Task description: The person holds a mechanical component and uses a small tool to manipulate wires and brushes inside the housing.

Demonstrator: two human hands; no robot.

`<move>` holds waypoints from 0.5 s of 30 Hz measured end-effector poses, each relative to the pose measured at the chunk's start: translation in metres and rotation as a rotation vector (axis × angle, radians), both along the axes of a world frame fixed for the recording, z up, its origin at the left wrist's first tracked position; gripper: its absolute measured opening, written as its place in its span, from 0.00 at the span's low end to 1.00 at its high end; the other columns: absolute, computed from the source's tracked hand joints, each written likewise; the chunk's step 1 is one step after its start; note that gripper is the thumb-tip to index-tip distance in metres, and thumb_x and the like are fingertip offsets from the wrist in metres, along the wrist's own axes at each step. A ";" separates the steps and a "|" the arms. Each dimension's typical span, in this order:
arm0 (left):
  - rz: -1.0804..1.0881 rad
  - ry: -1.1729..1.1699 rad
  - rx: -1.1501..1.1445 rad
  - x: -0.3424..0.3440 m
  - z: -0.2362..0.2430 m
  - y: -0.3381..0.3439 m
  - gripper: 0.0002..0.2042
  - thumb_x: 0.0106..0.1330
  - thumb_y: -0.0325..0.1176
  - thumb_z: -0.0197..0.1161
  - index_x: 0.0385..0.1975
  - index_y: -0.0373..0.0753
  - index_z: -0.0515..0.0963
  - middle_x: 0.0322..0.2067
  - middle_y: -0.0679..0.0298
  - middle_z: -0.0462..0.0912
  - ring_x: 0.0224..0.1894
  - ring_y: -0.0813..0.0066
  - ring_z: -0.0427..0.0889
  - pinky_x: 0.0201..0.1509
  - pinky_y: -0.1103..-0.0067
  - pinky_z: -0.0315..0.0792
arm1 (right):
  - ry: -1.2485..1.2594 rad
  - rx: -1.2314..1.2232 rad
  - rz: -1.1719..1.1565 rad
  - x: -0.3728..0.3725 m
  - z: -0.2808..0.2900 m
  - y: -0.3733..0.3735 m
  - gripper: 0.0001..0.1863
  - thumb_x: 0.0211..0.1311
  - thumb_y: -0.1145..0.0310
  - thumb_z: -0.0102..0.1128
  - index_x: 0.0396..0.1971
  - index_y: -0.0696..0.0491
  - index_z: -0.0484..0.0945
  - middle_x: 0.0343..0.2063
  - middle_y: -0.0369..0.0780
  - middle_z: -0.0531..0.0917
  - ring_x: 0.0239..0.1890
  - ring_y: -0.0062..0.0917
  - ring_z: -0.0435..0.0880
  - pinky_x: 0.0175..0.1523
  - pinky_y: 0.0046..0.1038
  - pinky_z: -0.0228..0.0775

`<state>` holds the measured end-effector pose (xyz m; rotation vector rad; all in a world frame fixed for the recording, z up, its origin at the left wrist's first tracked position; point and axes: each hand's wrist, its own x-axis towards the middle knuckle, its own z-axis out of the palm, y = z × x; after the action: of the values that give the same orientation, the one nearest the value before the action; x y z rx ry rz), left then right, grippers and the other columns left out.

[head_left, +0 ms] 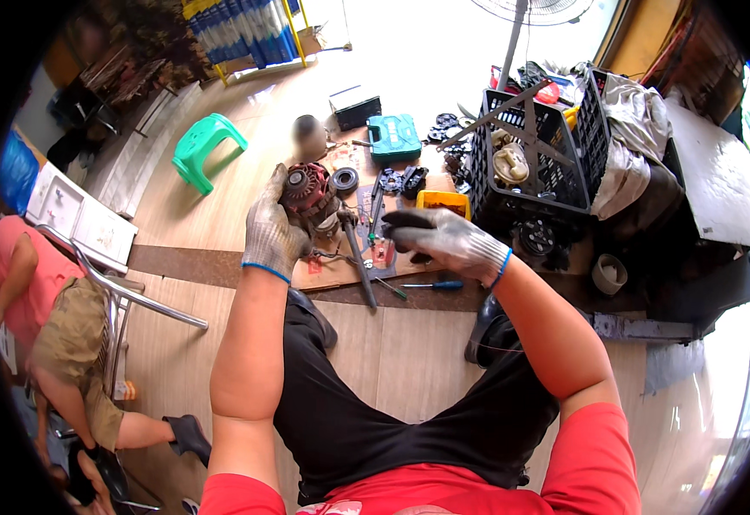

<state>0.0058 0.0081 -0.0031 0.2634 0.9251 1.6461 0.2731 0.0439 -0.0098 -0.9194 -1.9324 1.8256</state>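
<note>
My left hand (273,225), in a grey-white knit glove with a blue cuff edge, grips a round motor part (307,186) with a reddish, finned end. Its lower side is partly hidden by the glove. My right hand (452,241), gloved alike with dark-stained fingers, reaches left over the work spot, fingers stretched out and nothing seen in them. Between both hands lies a hammer-like tool (359,262) with a long dark handle. A black ring-shaped part (344,179) sits just right of the motor part. Below my right hand rests a blue-handled screwdriver (445,284).
A teal tool case (394,138), a yellow tray (443,202) and several dark loose parts lie beyond my hands. Black crates (475,163) stand at the right, near a white cup (609,275). A green stool (207,148) stands far left; another person (70,326) sits at the left.
</note>
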 end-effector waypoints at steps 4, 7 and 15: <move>-0.039 0.095 0.039 0.009 -0.008 0.003 0.21 0.76 0.46 0.54 0.56 0.33 0.73 0.46 0.50 0.83 0.44 0.52 0.86 0.49 0.56 0.83 | 0.250 0.137 0.022 -0.015 -0.029 0.009 0.18 0.73 0.64 0.56 0.56 0.57 0.78 0.43 0.37 0.84 0.41 0.20 0.83 0.44 0.23 0.78; -0.026 0.114 0.029 0.029 -0.010 0.007 0.17 0.77 0.42 0.54 0.54 0.36 0.75 0.47 0.53 0.83 0.45 0.57 0.86 0.47 0.61 0.84 | 0.426 -0.476 -0.036 -0.039 -0.045 0.003 0.16 0.71 0.66 0.59 0.55 0.54 0.77 0.46 0.36 0.85 0.40 0.24 0.85 0.43 0.28 0.79; -0.084 0.145 0.075 0.048 -0.017 0.007 0.14 0.74 0.37 0.59 0.52 0.37 0.72 0.45 0.54 0.83 0.41 0.63 0.88 0.41 0.69 0.87 | 0.380 -0.604 -0.127 -0.053 -0.023 -0.013 0.13 0.70 0.67 0.59 0.50 0.55 0.80 0.40 0.37 0.85 0.36 0.24 0.84 0.41 0.28 0.78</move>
<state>0.0538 0.0152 -0.0198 0.4722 0.9486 1.6023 0.2201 0.0308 -0.0327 -0.7537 -1.0876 2.3427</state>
